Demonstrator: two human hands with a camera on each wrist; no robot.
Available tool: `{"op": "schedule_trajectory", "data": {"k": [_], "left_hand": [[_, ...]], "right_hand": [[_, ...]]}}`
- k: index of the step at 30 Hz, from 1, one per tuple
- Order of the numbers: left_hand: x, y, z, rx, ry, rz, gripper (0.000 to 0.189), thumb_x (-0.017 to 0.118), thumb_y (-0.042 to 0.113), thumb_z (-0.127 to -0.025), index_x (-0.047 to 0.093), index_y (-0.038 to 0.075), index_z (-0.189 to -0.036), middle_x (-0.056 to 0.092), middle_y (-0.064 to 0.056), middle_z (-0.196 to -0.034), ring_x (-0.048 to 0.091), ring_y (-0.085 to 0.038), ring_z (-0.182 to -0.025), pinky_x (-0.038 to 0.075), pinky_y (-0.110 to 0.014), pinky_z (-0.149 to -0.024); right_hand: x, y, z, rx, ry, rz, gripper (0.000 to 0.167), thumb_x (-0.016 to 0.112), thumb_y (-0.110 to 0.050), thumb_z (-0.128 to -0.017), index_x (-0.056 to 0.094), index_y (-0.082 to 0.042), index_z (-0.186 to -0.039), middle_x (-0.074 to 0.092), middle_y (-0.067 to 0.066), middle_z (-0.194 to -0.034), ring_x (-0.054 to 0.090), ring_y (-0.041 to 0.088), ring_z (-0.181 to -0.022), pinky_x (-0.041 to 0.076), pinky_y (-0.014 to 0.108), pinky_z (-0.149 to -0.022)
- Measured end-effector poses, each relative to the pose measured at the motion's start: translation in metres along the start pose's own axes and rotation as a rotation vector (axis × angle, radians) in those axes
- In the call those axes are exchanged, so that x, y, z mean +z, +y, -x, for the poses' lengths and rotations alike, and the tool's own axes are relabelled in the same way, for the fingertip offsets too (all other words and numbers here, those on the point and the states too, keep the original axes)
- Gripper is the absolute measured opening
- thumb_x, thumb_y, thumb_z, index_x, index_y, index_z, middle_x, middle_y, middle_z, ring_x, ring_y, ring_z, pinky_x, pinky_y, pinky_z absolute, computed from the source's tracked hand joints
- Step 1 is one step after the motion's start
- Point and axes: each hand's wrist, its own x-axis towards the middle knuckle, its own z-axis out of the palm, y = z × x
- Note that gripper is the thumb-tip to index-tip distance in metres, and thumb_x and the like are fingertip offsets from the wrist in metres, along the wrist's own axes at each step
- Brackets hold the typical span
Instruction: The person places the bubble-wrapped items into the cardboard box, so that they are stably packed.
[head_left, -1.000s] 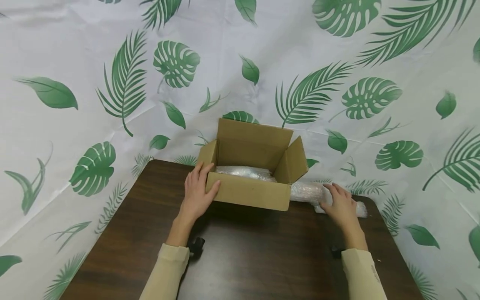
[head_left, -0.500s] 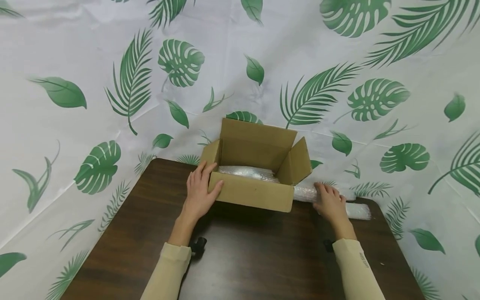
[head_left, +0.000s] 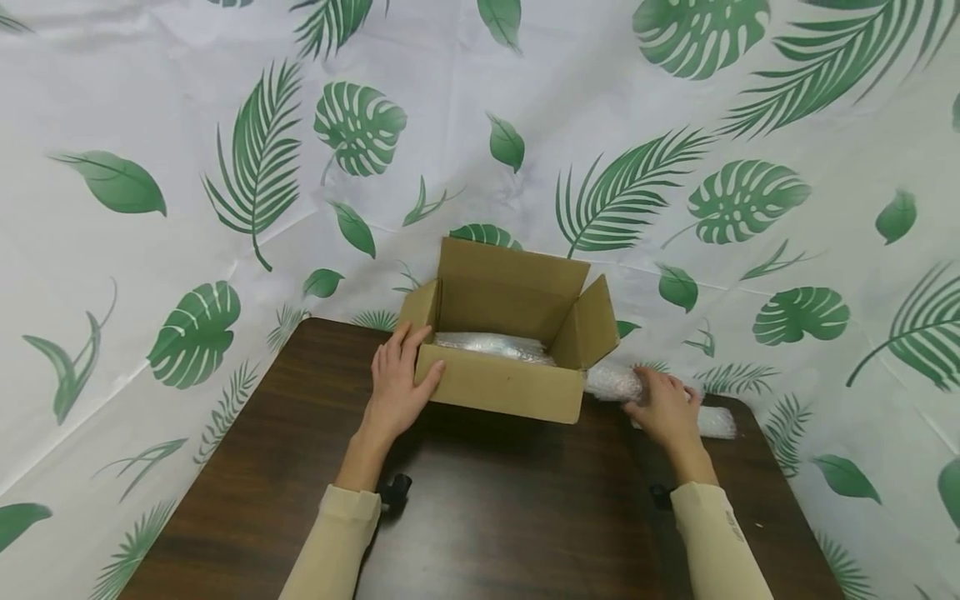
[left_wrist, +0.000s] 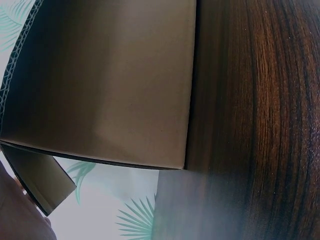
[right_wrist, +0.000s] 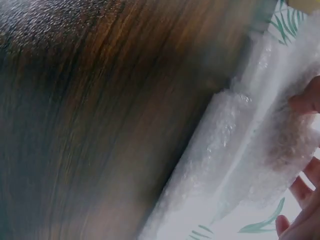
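An open cardboard box [head_left: 502, 390] stands at the back of the table, its flaps raised, with bubble-wrapped contents [head_left: 491, 343] showing inside. My left hand [head_left: 395, 385] holds the box's front left corner, fingers on the side flap and thumb on the front. In the left wrist view the cardboard fills much of the frame, and only part of the hand shows at the lower left. Right of the box, my right hand [head_left: 666, 410] grips a bubble-wrapped bundle [head_left: 613, 382], with thumb and fingers on either side in the right wrist view. Another bubble-wrapped roll [right_wrist: 215, 140] lies beside it.
The dark wood-grain table [head_left: 517, 508] ends just behind the box and the bundles. A white cloth with green leaves [head_left: 450, 108] hangs close behind its back edge. Dark wrist-camera mounts [head_left: 395, 490] sit under both wrists.
My right hand has moved a little left along the wrapped bundles and taken hold of the back one, whose near-box end now sits slightly higher. The left hand stays on the box corner.
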Motion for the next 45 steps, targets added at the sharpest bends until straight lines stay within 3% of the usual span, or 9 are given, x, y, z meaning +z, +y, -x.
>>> {"op": "schedule_trajectory", "data": {"k": [7, 14, 19, 24, 35, 45], "left_hand": [[0.000, -0.002, 0.001, -0.002, -0.009, 0.011, 0.065, 0.060, 0.050, -0.108, 0.038, 0.028, -0.165, 0.024, -0.016, -0.175, 0.027, -0.041, -0.157, 0.014, -0.067, -0.129], [0.000, -0.002, 0.001, -0.004, -0.017, 0.011, 0.064, 0.060, 0.050, -0.108, 0.037, 0.028, -0.165, 0.022, -0.015, -0.176, 0.025, -0.041, -0.159, 0.018, -0.066, -0.128], [0.003, 0.000, 0.001, 0.002, -0.012, 0.011, 0.065, 0.060, 0.050, -0.108, 0.037, 0.028, -0.165, 0.023, -0.015, -0.176, 0.026, -0.041, -0.159, 0.025, -0.067, -0.126], [0.003, 0.000, 0.000, 0.025, -0.006, 0.009, 0.065, 0.060, 0.048, -0.109, 0.037, 0.026, -0.165, 0.023, -0.017, -0.175, 0.026, -0.043, -0.158, 0.026, -0.068, -0.126], [0.000, -0.001, 0.005, 0.010, -0.008, 0.004, 0.065, 0.060, 0.047, -0.109, 0.037, 0.026, -0.165, 0.022, -0.016, -0.176, 0.025, -0.043, -0.160, 0.023, -0.067, -0.127], [0.001, -0.001, 0.006, 0.029, 0.003, -0.001, 0.064, 0.061, 0.047, -0.109, 0.037, 0.027, -0.165, 0.024, -0.017, -0.176, 0.027, -0.043, -0.159, 0.026, -0.068, -0.125]], "right_hand": [[-0.025, -0.001, 0.005, 0.019, 0.137, -0.082, 0.066, 0.076, -0.024, -0.094, 0.053, -0.005, -0.152, 0.057, 0.028, -0.151, 0.046, 0.055, -0.136, 0.022, 0.081, -0.103], [-0.066, -0.024, 0.009, 0.044, 0.282, -0.128, 0.067, 0.075, -0.018, -0.092, 0.052, -0.001, -0.152, 0.061, 0.032, -0.145, 0.054, 0.056, -0.130, 0.029, 0.081, -0.105], [-0.089, -0.039, 0.011, -0.031, 0.422, -0.172, 0.064, 0.074, -0.015, -0.091, 0.055, 0.000, -0.151, 0.064, 0.033, -0.138, 0.058, 0.057, -0.124, 0.038, 0.077, -0.101], [-0.110, -0.059, 0.010, -0.103, 0.514, -0.199, 0.059, 0.074, -0.015, -0.092, 0.060, -0.006, -0.149, 0.064, 0.031, -0.140, 0.056, 0.055, -0.129, 0.034, 0.077, -0.101], [-0.152, -0.109, 0.000, -0.261, 0.627, -0.244, 0.058, 0.078, -0.013, -0.090, 0.066, -0.016, -0.147, 0.065, 0.024, -0.138, 0.055, 0.049, -0.130, 0.034, 0.072, -0.105], [-0.166, -0.176, -0.009, -0.435, 0.601, -0.238, 0.059, 0.075, -0.014, -0.089, 0.066, -0.020, -0.146, 0.061, 0.022, -0.136, 0.050, 0.046, -0.128, 0.030, 0.067, -0.108]]}}
